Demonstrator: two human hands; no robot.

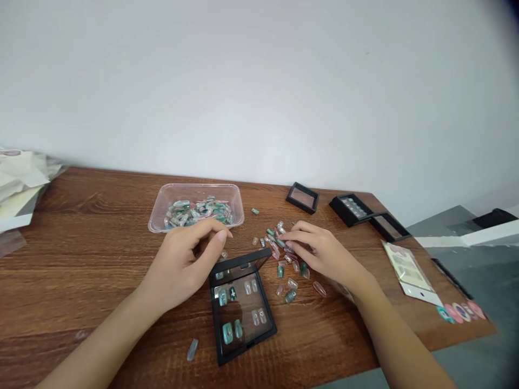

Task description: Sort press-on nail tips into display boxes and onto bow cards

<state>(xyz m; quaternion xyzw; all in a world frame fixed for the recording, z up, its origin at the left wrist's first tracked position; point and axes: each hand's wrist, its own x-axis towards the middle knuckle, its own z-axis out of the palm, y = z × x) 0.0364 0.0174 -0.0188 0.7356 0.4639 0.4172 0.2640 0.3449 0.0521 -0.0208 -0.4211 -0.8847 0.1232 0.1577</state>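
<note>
False nails [280,243] under my narrow right grip [320,248] could scatter if dragged; whether it or my left grip [182,262] holds any, I cannot tell.

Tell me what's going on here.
The person's right hand has its fingertips at a loose spread of false nails on the wooden table. The left hand is beside an open black case with teal and clear nails inside. A clear tub of more nails sits behind.
</note>
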